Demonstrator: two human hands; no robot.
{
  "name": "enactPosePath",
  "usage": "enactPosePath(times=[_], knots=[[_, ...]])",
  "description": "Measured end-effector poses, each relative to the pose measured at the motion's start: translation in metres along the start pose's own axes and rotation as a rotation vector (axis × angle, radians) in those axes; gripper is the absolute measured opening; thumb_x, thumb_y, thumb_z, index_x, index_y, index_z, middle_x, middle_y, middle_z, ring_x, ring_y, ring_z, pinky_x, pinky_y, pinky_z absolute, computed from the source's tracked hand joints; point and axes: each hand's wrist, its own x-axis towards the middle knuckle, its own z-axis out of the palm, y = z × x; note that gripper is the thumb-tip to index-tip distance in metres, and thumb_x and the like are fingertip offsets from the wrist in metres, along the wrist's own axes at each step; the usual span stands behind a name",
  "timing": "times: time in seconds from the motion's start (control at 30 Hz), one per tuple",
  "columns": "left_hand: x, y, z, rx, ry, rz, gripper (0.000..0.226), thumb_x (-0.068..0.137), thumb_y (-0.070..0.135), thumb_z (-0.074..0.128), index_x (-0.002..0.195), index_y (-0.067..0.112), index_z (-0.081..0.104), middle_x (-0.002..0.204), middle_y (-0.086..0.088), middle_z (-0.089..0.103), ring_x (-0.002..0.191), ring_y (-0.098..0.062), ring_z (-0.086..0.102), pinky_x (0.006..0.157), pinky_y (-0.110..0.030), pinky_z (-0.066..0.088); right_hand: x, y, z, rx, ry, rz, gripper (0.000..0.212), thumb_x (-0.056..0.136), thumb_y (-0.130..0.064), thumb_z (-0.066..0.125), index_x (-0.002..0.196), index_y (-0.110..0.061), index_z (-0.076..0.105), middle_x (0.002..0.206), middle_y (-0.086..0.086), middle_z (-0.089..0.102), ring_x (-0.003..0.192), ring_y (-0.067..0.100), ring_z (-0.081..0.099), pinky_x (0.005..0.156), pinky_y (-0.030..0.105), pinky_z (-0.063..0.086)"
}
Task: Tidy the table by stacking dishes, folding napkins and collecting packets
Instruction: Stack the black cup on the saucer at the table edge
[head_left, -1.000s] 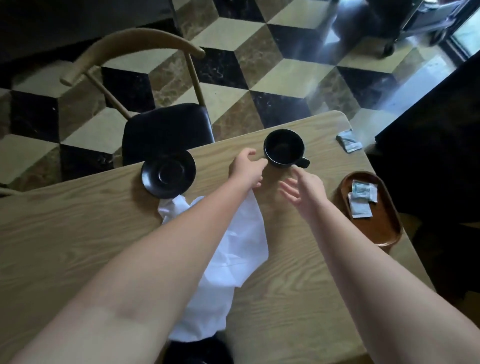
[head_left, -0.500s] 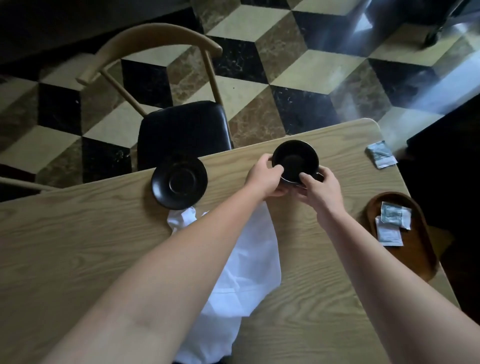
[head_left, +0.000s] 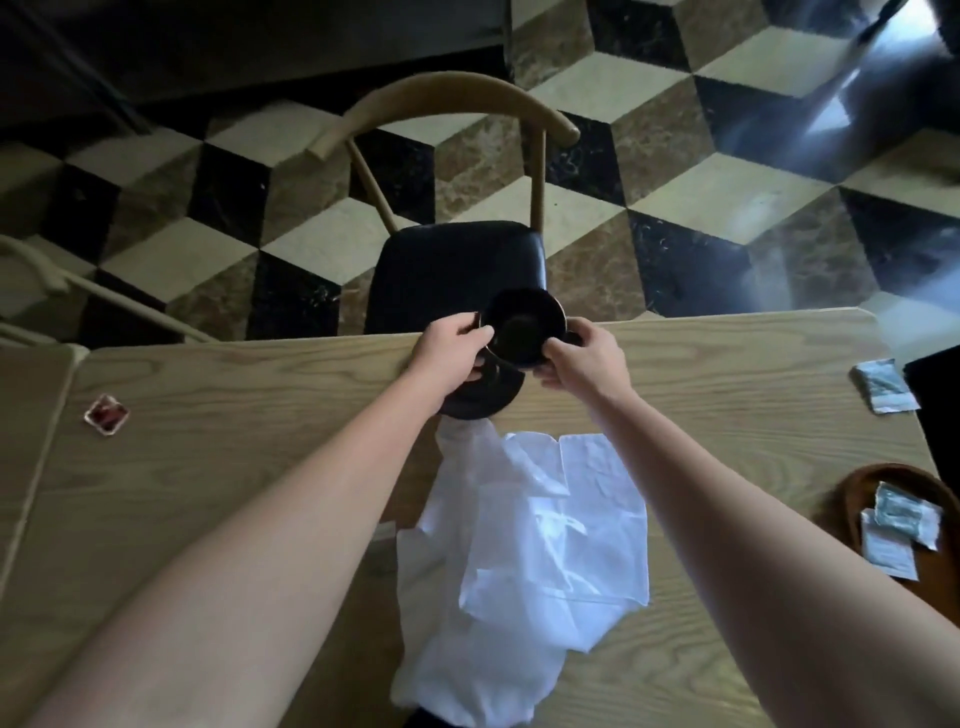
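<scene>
A black cup is held between my left hand and my right hand, just above a black saucer at the table's far edge. Whether the cup touches the saucer I cannot tell. A crumpled white napkin lies unfolded on the wooden table between my forearms, its top tucked under the saucer. A red packet lies at the far left. A silver packet lies at the right edge. Two more packets sit in a brown oval tray.
A wooden chair with a black seat stands just beyond the table's far edge, behind the cup. Part of another chair's frame shows at the left. The floor is checkered tile. A dark object sits at the right edge.
Both hands closed on the cup and carried it left from its spot on the table to above the saucer. The view shifted left, bringing the red packet into sight.
</scene>
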Motion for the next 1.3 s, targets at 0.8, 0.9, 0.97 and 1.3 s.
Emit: enactPosePath(times=[0.8,0.9,0.97,1.3], knots=[[0.005,-0.047,-0.032,0.273,0.166,-0.087,0.038,0.095,0.019,0.046,0.057,0.017,0.042,0.061,-0.001,0.044,0.067,-0.023,0.049,0.078,-0.052,0.057,0.011,0.016,0.054,-0.156,-0.108,0.06,0.032,0.079,-0.009,0.049,0.104,-0.022,0.065,0.074,0.015,0.071,0.074,0.037,0.075,0.063,0.045,0.064],[0.003,-0.046,-0.034,0.284,0.201,-0.094,0.036,0.095,0.018,0.045,0.059,0.015,0.04,0.063,-0.005,0.042,0.066,-0.022,0.046,0.077,-0.053,0.057,0.011,0.016,0.059,-0.134,-0.121,0.063,0.035,0.081,-0.009,0.05,0.11,-0.021,0.064,0.082,0.017,0.073,0.072,0.034,0.076,0.061,0.04,0.064],[0.002,-0.043,-0.036,0.297,0.202,-0.098,0.037,0.096,0.019,0.044,0.059,0.015,0.039,0.062,-0.004,0.041,0.066,-0.023,0.046,0.077,-0.053,0.057,0.011,0.017,0.06,-0.113,-0.129,0.067,0.033,0.083,-0.009,0.051,0.112,-0.021,0.063,0.089,0.018,0.073,0.072,0.032,0.076,0.058,0.036,0.064],[0.007,-0.044,-0.031,0.18,0.161,-0.124,0.033,0.098,0.024,0.047,0.091,-0.005,0.062,0.089,-0.022,0.067,0.088,-0.037,0.068,0.08,-0.05,0.057,0.017,0.022,0.056,-0.15,-0.151,0.017,0.029,0.094,-0.019,0.058,0.123,-0.022,0.058,0.105,0.014,0.07,0.077,0.029,0.076,0.065,0.042,0.064]])
